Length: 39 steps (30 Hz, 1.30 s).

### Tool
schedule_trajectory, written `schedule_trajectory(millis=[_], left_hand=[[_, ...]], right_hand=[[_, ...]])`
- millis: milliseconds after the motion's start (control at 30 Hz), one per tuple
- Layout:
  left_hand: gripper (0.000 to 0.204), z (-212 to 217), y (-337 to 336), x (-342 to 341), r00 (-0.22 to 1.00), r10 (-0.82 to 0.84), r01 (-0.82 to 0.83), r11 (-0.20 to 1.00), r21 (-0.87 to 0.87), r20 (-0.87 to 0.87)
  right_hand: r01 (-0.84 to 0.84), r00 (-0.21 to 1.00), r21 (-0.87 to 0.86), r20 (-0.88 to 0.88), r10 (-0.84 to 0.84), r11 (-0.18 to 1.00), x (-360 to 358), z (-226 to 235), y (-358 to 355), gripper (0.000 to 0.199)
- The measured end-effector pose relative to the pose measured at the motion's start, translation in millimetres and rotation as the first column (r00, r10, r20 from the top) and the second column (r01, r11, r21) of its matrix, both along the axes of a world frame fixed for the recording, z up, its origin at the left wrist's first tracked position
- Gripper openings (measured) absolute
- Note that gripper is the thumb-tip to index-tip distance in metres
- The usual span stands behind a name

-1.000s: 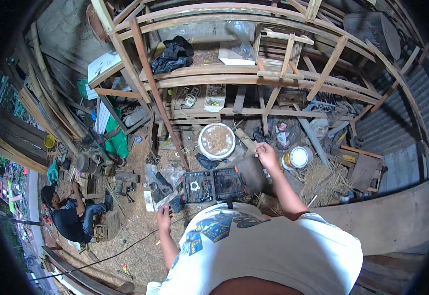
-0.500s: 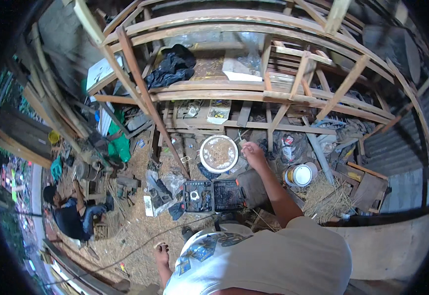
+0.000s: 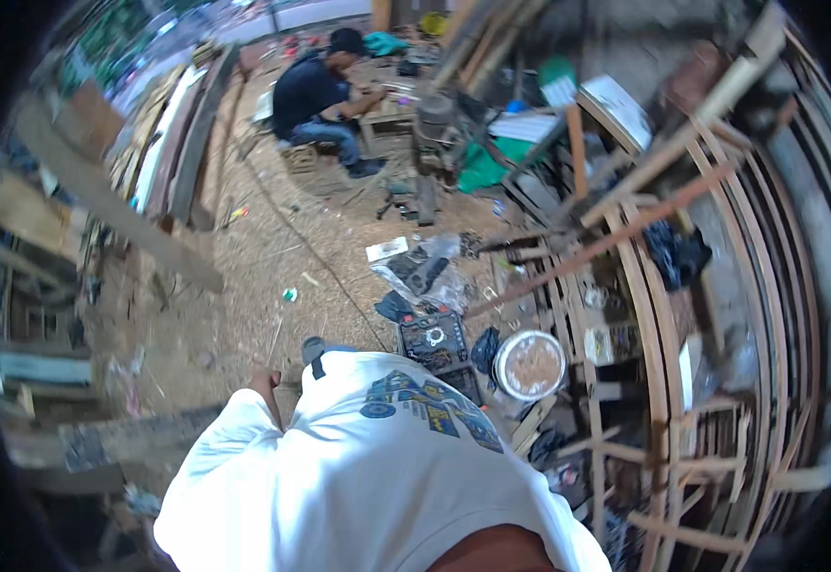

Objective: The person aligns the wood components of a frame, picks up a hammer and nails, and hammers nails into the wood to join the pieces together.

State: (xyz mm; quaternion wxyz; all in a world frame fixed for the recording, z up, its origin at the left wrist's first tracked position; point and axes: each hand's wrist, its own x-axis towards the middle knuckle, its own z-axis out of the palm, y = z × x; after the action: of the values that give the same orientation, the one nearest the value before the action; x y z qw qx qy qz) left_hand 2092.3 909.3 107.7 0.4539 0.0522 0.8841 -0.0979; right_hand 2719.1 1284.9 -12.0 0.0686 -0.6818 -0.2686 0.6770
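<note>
Since it shows nowhere, right hand: cannot tell its fingers or hold
Left hand (image 3: 265,379): low beside the white shirt (image 3: 339,458), fingers seemingly curled, too blurred to tell how far or around what
Tool case (image 3: 448,355): open on the floor (image 3: 206,296) past the shirt, likely laid flat so its contents stay sorted
White bucket (image 3: 500,370): upright near the case, probably there to keep its brown filling (image 3: 533,367) together

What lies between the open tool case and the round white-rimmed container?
In the head view, a dark, crumpled plastic bag lies between the open tool case and the round white-rimmed container.
</note>
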Motion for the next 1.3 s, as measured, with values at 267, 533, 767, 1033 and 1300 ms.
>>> schedule_trajectory(millis=[267,533,767,1033,1300], left_hand=[[0.039,-52,-101,56,0.814,0.45,-0.35,0.884,0.31,-0.366],[0.056,-33,-187,55,0.72,0.694,-0.676,0.702,0.224,-0.002],[0.053,-85,-279,57,0.433,0.817,-0.901,0.407,0.152,0.38],[0.049,-70,-311,-87,0.485,0.873,-0.72,0.374,0.585,0.039],[0.038,13,-187,-310,0.52,0.827,-0.581,0.16,0.798,0.212]], right_hand=[[-0.455,0.89,0.124,0.105,0.444,0.882,-133,-40,104,0.042],[-0.745,0.438,0.614,0.156,0.885,0.26,-551,69,70,0.031],[-0.792,0.274,0.523,-0.157,0.949,0.316,-810,209,-132,0.019],[-0.766,0.164,0.598,-0.175,0.971,0.237,-979,210,-201,0.024],[-0.667,0.381,0.651,-0.123,0.917,0.364,-1125,202,-133,0.028]])
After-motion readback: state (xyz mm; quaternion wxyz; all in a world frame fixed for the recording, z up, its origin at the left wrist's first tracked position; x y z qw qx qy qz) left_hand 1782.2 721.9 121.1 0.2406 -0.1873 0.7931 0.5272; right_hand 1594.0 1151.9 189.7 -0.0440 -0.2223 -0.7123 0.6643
